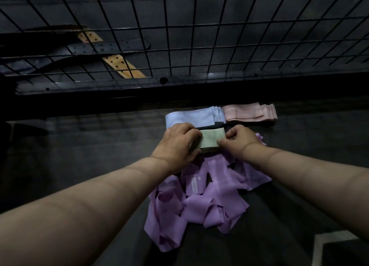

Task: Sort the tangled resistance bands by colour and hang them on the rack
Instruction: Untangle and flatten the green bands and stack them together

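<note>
A folded pale green band [211, 138] lies on the dark floor, held at both ends: my left hand [179, 144] grips its left end, my right hand [238, 141] pinches its right end. Just behind it lie a folded light blue band [191, 119] and, to its right, a folded pink band [249, 114]. In front of the green one, a loose tangle of purple bands [199, 197] spreads between my forearms. The black wire-grid rack [199, 36] stands upright across the back.
Behind the grid at the left hang dark leather belts [111, 47] and a tan belt [119, 64] with holes. A black frame bar [139, 84] runs along the rack's base. A pale-edged object [327, 245] sits at the bottom right corner.
</note>
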The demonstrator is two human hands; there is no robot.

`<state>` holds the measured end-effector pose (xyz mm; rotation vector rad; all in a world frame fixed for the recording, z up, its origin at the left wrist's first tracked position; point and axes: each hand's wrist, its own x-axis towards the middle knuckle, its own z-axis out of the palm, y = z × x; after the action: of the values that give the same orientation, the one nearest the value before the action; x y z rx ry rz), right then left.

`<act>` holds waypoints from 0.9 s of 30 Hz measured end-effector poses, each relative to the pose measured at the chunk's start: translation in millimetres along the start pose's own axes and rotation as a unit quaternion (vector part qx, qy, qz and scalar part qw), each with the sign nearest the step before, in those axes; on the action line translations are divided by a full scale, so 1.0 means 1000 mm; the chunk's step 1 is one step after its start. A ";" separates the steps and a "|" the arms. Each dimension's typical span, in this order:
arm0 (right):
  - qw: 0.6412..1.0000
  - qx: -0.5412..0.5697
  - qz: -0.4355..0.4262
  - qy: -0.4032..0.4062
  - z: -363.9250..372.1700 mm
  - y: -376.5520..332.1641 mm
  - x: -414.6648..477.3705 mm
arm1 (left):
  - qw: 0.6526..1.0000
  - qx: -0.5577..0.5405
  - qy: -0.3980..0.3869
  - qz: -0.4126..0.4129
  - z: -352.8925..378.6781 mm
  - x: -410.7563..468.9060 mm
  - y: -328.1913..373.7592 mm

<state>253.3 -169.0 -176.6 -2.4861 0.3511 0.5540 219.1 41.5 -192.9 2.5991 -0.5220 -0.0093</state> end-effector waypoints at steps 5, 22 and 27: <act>1.000 0.024 0.004 0.009 0.009 0.000 0.006 | 1.000 0.014 -0.003 0.006 -0.002 -0.002 -0.003; 0.999 0.039 0.012 0.013 0.008 0.001 0.006 | 1.000 0.025 -0.001 0.004 -0.005 -0.002 -0.003; 0.999 0.039 0.013 0.013 0.006 0.002 0.001 | 1.000 0.028 -0.001 0.006 -0.008 -0.002 0.000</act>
<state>251.6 -167.2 -182.0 -2.4175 0.4072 0.5099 218.3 46.3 -186.0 2.6514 -0.5458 0.0058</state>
